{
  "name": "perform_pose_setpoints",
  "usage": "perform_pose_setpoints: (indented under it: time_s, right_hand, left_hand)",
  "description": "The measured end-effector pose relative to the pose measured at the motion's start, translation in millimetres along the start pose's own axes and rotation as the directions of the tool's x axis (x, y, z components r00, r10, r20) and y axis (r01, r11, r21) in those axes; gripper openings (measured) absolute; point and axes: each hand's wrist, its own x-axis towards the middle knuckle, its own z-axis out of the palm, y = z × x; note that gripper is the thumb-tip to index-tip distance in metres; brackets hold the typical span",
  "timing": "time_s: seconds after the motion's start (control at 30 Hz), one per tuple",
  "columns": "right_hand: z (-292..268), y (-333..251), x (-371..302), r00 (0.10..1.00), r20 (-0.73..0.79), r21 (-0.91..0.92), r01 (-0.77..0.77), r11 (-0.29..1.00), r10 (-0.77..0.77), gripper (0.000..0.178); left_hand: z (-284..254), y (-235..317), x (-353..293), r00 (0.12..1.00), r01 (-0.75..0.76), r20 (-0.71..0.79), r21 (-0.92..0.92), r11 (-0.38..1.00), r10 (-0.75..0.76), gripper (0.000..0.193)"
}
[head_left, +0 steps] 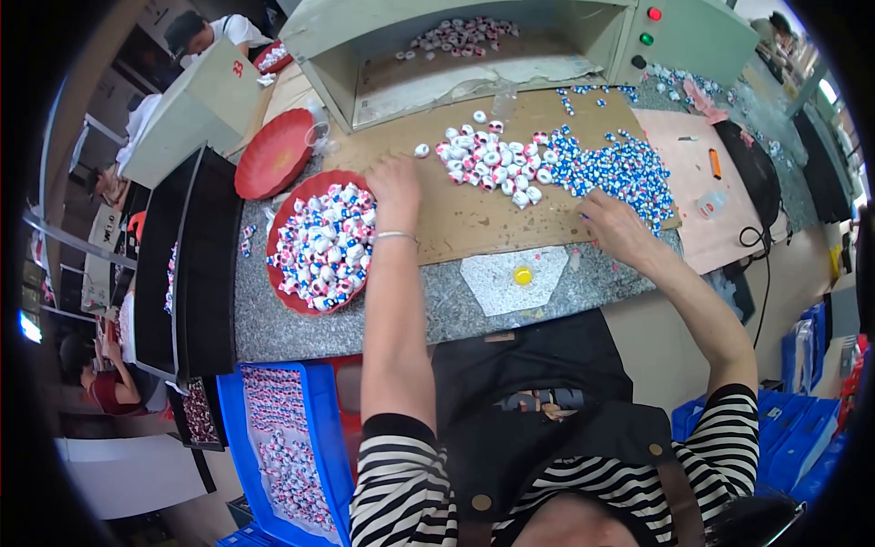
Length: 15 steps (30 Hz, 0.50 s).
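My left hand (394,182) is over the cardboard by the right rim of a red bowl (272,264). Its fingers point away from me, and I cannot make out whether they hold anything. Small white, pink and blue pieces (324,246) are heaped in that bowl. My right hand (615,226) bends inward at the near edge of a pile of small blue-and-white pieces (615,173), its fingertips pinched around a small blue piece (585,216). Between the hands lies a heap of larger white pieces with pink marks (492,159). One white piece (421,150) sits alone beside my left hand.
An open-fronted green box (365,55) with more white pieces stands behind the cardboard (474,228). A second red bowl (273,155) is at the left. Nearer me are a yellow round item (522,275) and a blue tray (237,438). An orange lighter (715,164) lies right.
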Motion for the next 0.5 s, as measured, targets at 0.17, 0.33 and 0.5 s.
perform_pose_setpoints:
  time_s: [0.17, 0.33, 0.5]
  right_hand:
    - [10.5, 15.3, -1.3, 0.998, 0.027, 0.003, 0.062, 0.998, -0.062, 0.021]
    - [13.0, 11.0, 6.7, 0.998, -0.008, 0.037, -0.068, 0.997, 0.069, 0.013]
    - [13.4, 8.6, 1.4, 0.997, -0.025, 0.093, -0.076, 0.993, 0.079, 0.012]
  left_hand:
    - [16.9, -13.2, 17.8, 0.991, -0.13, 0.041, 0.048, 0.99, 0.128, 0.019]
    - [32.3, -15.1, 41.7, 0.968, -0.226, 0.151, 0.184, 0.956, 0.2, 0.022]
    - [27.6, -11.8, 47.3, 0.975, -0.147, 0.2, 0.255, 0.956, 0.097, 0.027]
